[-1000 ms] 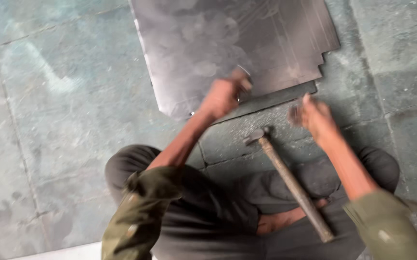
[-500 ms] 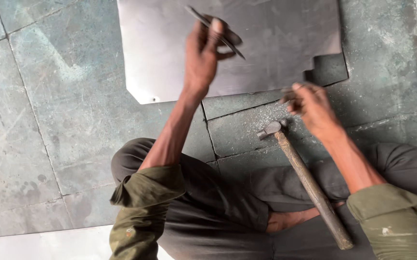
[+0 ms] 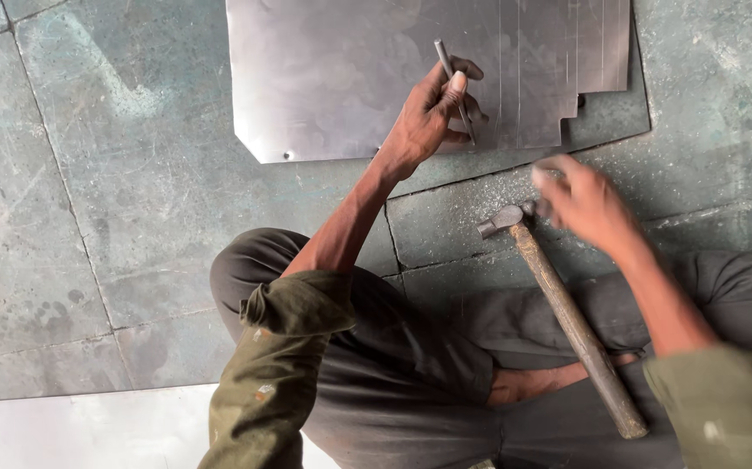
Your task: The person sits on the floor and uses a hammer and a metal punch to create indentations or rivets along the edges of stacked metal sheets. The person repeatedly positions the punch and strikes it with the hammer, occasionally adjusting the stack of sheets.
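- The stone floor (image 3: 115, 200) was made of grey-green slabs with seams between them, and the person sat on it with knees drawn up.
- A metal sheet (image 3: 341, 78) lay flat on the floor ahead of the knees. Its right edge was already cut into steps, one corner was clipped, and a small hole showed near its lower left corner. Thin straight lines ran down its right part, which looked uncut, so the marking seemed done there and more work remained.
- A hammer (image 3: 567, 313) with a wooden handle lay on the floor, head toward the sheet, gripped by neither hand.
- The right hand (image 3: 589, 204) was blurred just beside the hammer head; whether its fingers were open or curled could not be told.
- The left hand (image 3: 428, 122) rested on the sheet, fingers closed around a thin metal punch (image 3: 454, 87) that was tilted, with its lower end near the sheet's bottom edge.
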